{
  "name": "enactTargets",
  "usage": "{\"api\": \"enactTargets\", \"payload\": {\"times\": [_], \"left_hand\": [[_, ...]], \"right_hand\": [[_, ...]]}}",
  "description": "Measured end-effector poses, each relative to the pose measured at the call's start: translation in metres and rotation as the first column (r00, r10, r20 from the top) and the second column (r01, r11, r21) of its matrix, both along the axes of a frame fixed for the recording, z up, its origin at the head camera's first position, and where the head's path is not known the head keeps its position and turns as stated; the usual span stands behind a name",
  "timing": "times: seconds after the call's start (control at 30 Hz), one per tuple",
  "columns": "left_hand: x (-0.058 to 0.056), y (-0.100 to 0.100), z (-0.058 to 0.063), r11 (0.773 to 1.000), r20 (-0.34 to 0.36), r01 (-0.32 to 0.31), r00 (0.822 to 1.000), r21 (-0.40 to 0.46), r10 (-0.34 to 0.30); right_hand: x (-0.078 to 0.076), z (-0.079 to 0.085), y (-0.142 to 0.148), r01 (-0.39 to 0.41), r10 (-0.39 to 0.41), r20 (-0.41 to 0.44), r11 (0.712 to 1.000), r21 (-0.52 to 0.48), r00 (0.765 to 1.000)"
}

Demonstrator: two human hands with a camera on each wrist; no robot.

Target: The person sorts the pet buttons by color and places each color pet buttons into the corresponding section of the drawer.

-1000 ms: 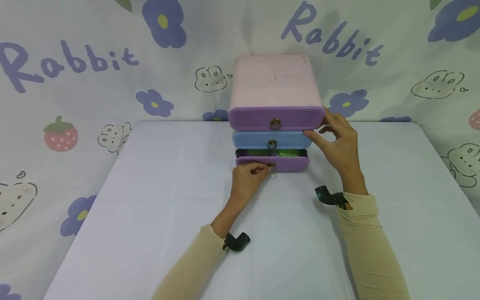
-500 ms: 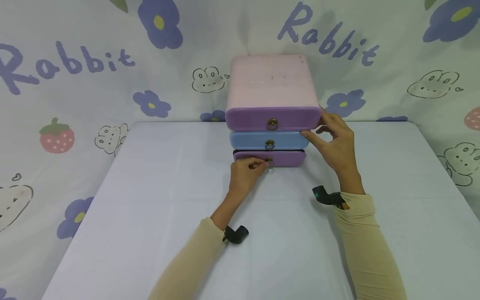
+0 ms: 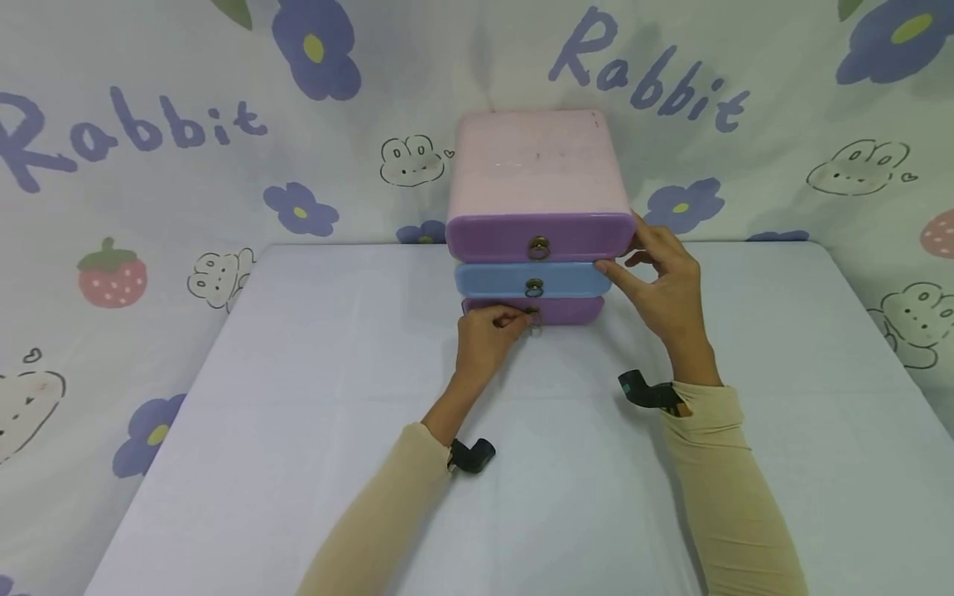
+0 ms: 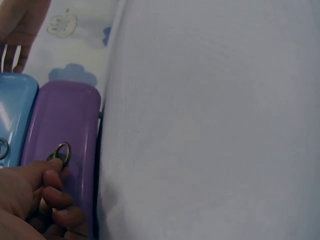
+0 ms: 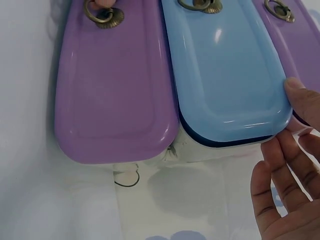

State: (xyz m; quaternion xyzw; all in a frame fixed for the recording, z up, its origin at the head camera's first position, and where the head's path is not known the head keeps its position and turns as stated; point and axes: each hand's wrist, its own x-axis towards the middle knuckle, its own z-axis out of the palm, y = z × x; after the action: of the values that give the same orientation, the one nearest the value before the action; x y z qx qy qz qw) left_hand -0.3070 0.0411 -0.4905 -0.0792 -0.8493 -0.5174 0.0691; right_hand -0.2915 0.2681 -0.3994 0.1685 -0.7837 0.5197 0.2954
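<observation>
A small drawer cabinet (image 3: 540, 161) with a pale pink top stands at the back of the white table. Its fronts are a purple top drawer (image 3: 492, 238), a blue middle drawer (image 3: 492, 280) and a purple bottom drawer (image 3: 572, 311), each with a brass ring pull. My left hand (image 3: 483, 343) pinches the bottom drawer's ring pull (image 4: 68, 150) between thumb and fingers. At the cabinet's right side, my right hand (image 3: 668, 290) grips the edge: the thumb lies at the blue drawer's right end, with the fingers (image 5: 282, 167) along the side wall.
Behind the cabinet hangs a white cloth (image 3: 417, 83) printed with rabbits, flowers and a strawberry. The white tabletop (image 3: 335, 331) spreads around and in front of the cabinet. A black wrist camera (image 3: 473, 455) sits at the left cuff, another camera (image 3: 644, 389) at the right.
The bottom drawer, open with green contents showing a second ago, has slid back in flush under the blue one. My left hand moved away from me with it; the right stayed on the cabinet.
</observation>
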Motion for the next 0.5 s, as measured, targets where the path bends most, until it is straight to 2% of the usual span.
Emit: {"api": "enactTargets", "payload": {"times": [0.33, 0.5], "left_hand": [[0.000, 0.002, 0.002, 1.000, 0.014, 0.010, 1.000, -0.009, -0.010], [0.000, 0.004, 0.001, 0.999, 0.010, 0.019, 1.000, -0.031, -0.019]], "right_hand": [[0.000, 0.000, 0.002, 0.032, -0.032, 0.001, 0.999, 0.038, 0.999], [-0.012, -0.019, 0.012, 0.077, -0.067, -0.088, 0.991, 0.114, 0.994]]}}
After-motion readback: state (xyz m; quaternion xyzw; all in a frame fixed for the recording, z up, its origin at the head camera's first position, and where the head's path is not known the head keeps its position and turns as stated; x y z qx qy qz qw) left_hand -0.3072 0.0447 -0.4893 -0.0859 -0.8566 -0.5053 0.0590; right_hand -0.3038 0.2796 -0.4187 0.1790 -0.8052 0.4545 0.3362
